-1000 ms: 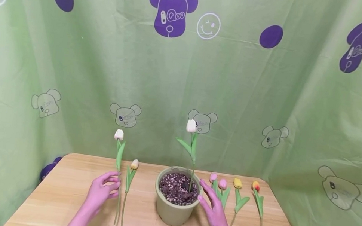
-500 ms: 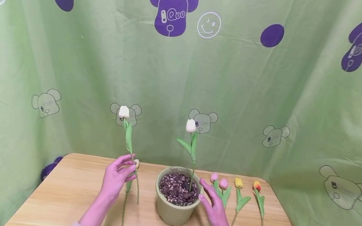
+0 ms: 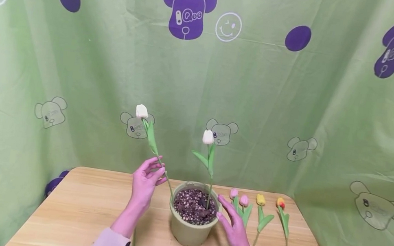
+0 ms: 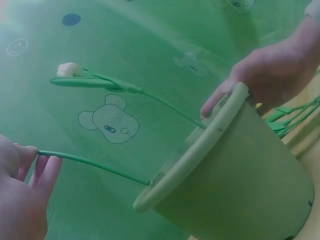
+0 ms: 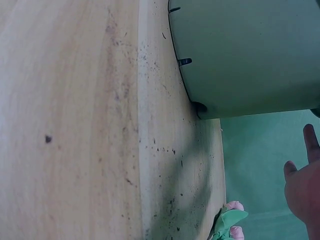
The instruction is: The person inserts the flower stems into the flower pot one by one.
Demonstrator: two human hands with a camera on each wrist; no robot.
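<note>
My left hand (image 3: 145, 182) pinches the stem of a white tulip (image 3: 141, 111) that leans to the left. In the left wrist view, the lower end of that stem (image 4: 107, 168) reaches the near rim of the green flowerpot (image 4: 240, 180). Dark, speckled soil (image 3: 191, 210) fills the pot, and another white tulip (image 3: 208, 137) stands upright in it. With fingers extended, my right hand (image 3: 236, 236) rests at the pot's right rim; the right wrist view shows two of its fingertips beside the pot.
Right of the pot lie two pink tulips (image 3: 244, 200), a yellow one (image 3: 260, 199) and a red-yellow one (image 3: 280, 203). Another stem (image 3: 134, 238) lies under my left arm, mostly hidden. Soil crumbs dot the wooden table (image 5: 90, 125). A green curtain (image 3: 188, 76) hangs behind.
My left hand has lifted the white tulip and carried it right, tilting it so the stem's lower end comes to the pot. The right hand has stayed at the rim.
</note>
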